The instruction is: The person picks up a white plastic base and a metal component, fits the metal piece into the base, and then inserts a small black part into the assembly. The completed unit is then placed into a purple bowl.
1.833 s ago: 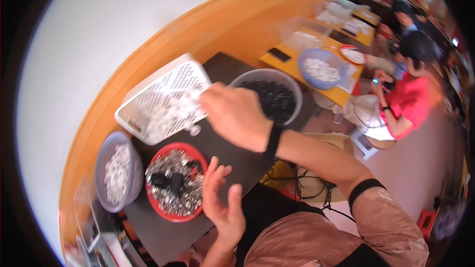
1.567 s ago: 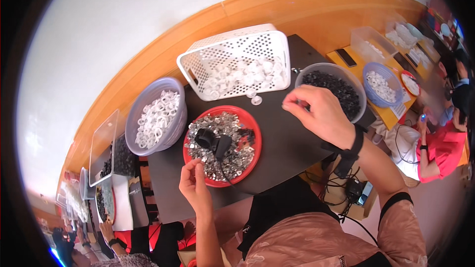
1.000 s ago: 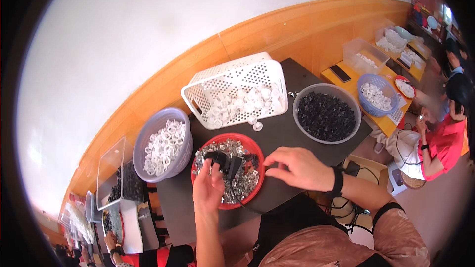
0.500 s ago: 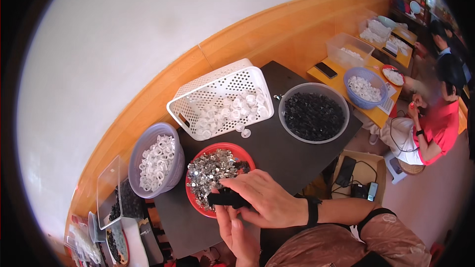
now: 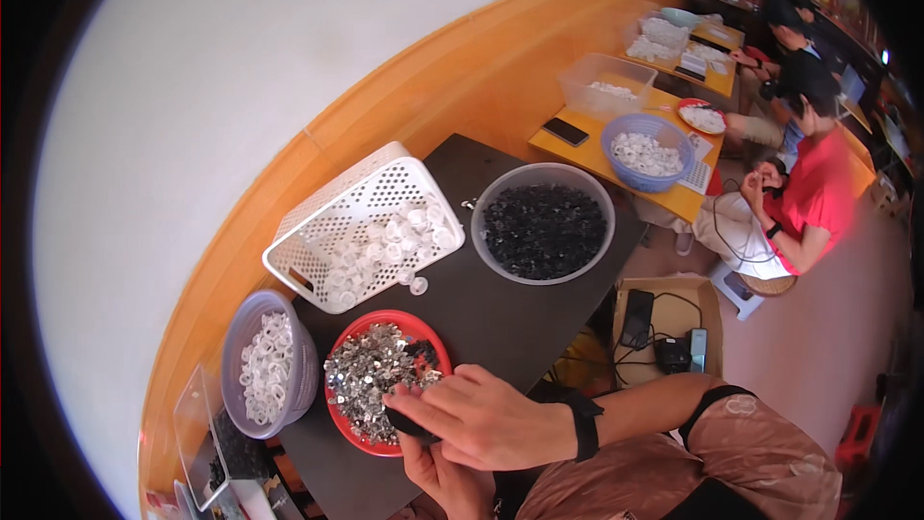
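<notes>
My right hand [image 5: 486,414] lies over the near edge of a red bowl [image 5: 383,314] heaped with small silvery metal bits. Its fingers close on a small black piece [image 5: 404,422]. My left hand [image 5: 445,480] sits right under it, palm up and mostly covered, and meets the same black piece from below. A few more black bits lie in the bowl near my fingertips. The bowl stands on a black table [image 5: 510,327].
Behind the red bowl are a white perforated basket [image 5: 318,221] of white caps, a clear bowl [image 5: 544,274] of black pieces and a lavender bowl [image 5: 289,395] of white rings. At right, people [image 5: 818,202] sit at yellow tables [image 5: 674,200] holding bowls and boxes. A cardboard box [image 5: 664,287] of cables sits on the floor.
My right hand came back from the white basket to the red bowl. My left hand lifted a black piece out of the bowl, and both hands met at its near edge.
</notes>
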Tool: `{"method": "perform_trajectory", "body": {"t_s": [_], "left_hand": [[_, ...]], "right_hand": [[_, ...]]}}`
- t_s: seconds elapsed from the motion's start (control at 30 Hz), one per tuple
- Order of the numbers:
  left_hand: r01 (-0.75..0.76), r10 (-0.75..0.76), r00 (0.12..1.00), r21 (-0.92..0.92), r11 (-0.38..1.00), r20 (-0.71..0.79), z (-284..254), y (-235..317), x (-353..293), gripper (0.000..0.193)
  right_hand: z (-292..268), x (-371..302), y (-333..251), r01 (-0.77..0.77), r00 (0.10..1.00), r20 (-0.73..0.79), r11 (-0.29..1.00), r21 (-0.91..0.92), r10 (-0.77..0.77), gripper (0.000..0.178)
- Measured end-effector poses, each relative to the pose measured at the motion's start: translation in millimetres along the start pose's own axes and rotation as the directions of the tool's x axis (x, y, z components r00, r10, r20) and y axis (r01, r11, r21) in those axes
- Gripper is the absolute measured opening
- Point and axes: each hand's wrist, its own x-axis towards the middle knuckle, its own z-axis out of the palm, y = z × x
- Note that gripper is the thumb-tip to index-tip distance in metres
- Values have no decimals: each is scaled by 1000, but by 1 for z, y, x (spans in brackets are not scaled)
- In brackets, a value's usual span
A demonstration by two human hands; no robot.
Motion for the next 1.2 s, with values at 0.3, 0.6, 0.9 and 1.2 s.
{"method": "perform_trajectory", "body": {"t_s": [0.3,0.6,0.9,1.2], "left_hand": [[34,-136,978,-517,855,-160,2,-13,30,57],[-91,54,891,-61,994,-451,14,-19,56,54],[-289,523,774,536,793,-357,29,-13,77,53],[-105,108,992,50,993,-64,43,16,80,48]], "right_hand": [[19,-15,-1,56,994,-83,988,-147,-69,48],[7,-22,-23,20,972,-224,977,-215,-69,44],[5,-53,-30,225,974,21,974,6,-225,20],[12,-47,-31,206,979,20,973,-104,-205,46]]}}
